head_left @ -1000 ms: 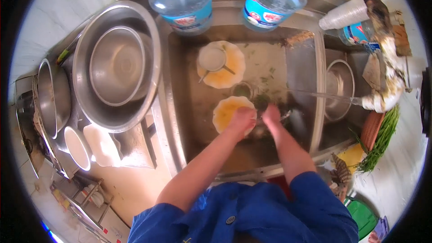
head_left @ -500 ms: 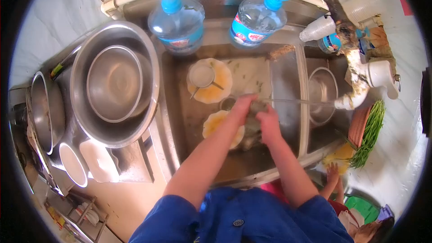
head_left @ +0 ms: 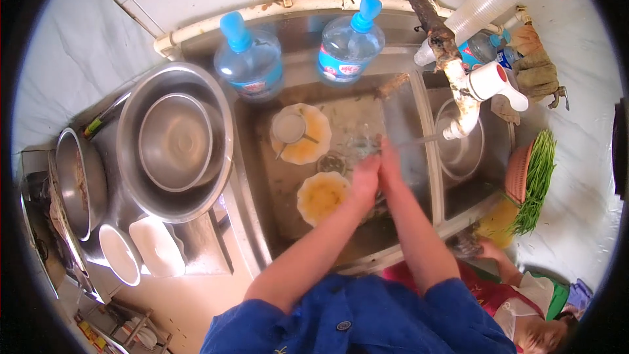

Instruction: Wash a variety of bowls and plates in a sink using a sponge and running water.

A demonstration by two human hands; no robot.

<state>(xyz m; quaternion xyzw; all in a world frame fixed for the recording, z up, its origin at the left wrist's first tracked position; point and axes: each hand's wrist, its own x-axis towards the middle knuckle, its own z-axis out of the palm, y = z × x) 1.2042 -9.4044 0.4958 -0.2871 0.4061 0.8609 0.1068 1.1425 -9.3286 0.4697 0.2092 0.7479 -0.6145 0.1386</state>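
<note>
Both hands had risen from the yellow-stained bowl (head_left: 321, 196) toward the thin stream of water from the tap (head_left: 488, 85), compared with one second earlier. Left hand (head_left: 364, 180) and right hand (head_left: 391, 169) were pressed together under the stream, fingers curled; whether they held anything could not be told. They stood over the steel sink (head_left: 419, 157), just right of that bowl. A second stained bowl (head_left: 301, 134) with a ladle lay behind it. Two water bottles (head_left: 350, 46) stood on the sink's rear ledge, and nested steel basins (head_left: 173, 141) sat to the left.
</note>
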